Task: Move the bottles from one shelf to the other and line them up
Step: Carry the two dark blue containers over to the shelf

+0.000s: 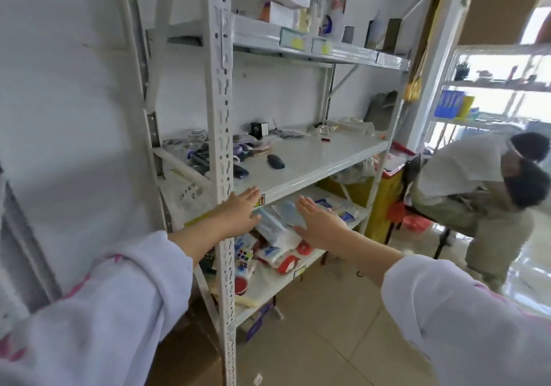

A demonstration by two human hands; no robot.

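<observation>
Taking the white metal rack (pixel 222 135) as the landmark: the left hand (pixel 238 211) reaches flat, fingers together and holding nothing, across its front upright just below the middle shelf (pixel 313 159). The right hand (pixel 317 223), likewise flat and empty, hovers right of that upright. Bottles (pixel 377 32) stand on the rack's upper shelf, far right.

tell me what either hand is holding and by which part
Nothing: the left hand and right hand are both open and empty, reaching toward the white metal shelf.
</observation>
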